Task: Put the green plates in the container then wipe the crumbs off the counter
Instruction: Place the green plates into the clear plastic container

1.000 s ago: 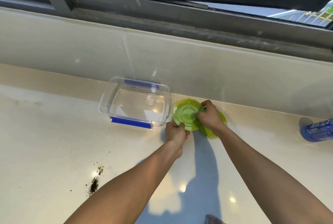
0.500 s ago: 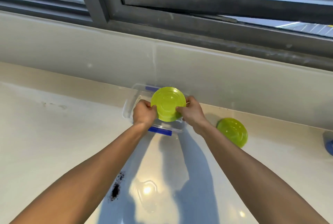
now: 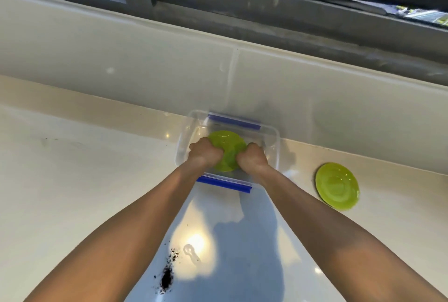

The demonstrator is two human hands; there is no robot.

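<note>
Down goes the first round green plastic plate (image 3: 226, 150), from up over the clear rectangular plastic container with blue clip handles (image 3: 228, 123) to low inside its walls. Both hands went down with it: left hand (image 3: 204, 155) curled on the plate's left rim, right hand (image 3: 252, 161) curled on the right rim, each pinching an edge. Whether it touches the container floor yet, I can't tell.

To finish this well, I'd say keep it level, set it flat in the middle of the container, then let both rims go together (no dropping it on edge).

Compared with half a second back, the second round green plate (image 3: 337, 186) lies as it did on the pale glossy counter (image 3: 84, 180), well right of the container. Dark crumbs (image 3: 167, 277) sit unwiped, well in front of the container, towards the person.
</note>
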